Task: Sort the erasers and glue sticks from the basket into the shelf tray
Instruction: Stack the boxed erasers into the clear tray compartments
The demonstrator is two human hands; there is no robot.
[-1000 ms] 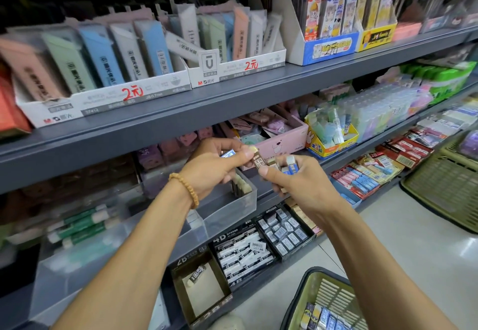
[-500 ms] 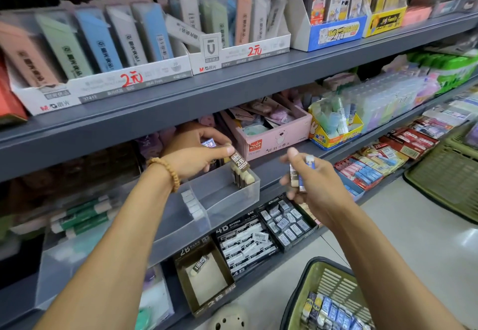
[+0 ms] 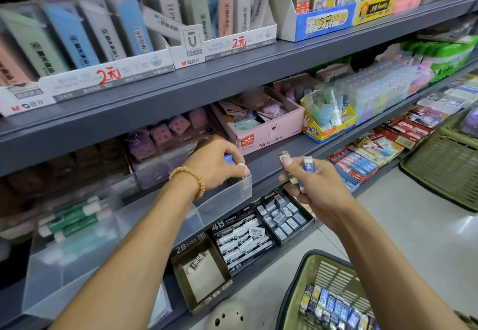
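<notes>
Clear plastic: the shelf tray (image 3: 225, 197) sits on the middle shelf (image 3: 271, 166), its divided compartments running from far left to centre.
Glue sticks: green-and-white glue sticks (image 3: 75, 217) lie on their sides in the tray's left compartment.
Left hand: the left hand (image 3: 219, 164) reaches over the tray's right-hand compartment, fingers curled down into it, and grips a small blue-wrapped eraser (image 3: 228, 159); a pale tip shows at the fingertips, too small to tell what it is.
Wrist: a beaded bracelet (image 3: 190, 180) circles the left wrist.
Lower shelf: an open brown 2B box (image 3: 204, 275) holds one wrapped eraser, and beside it stand black boxes of 4B erasers (image 3: 243, 241).
Right hand: the right hand (image 3: 314, 184) hangs in front of the shelf edge, apart from the tray, closed round several erasers; a brown-wrapped eraser (image 3: 284, 157) sticks up at the thumb and a blue-and-white eraser (image 3: 308, 164) stands next to it.
Pink box: a pink carton (image 3: 271, 133) of small items stands on the middle shelf behind the hands.
Basket: the green basket (image 3: 305, 280) sits low at the right, under the right forearm, with a row of wrapped erasers (image 3: 333, 306) lying inside.
Far right: a second green basket (image 3: 445, 164) rests by the shelf end.
</notes>
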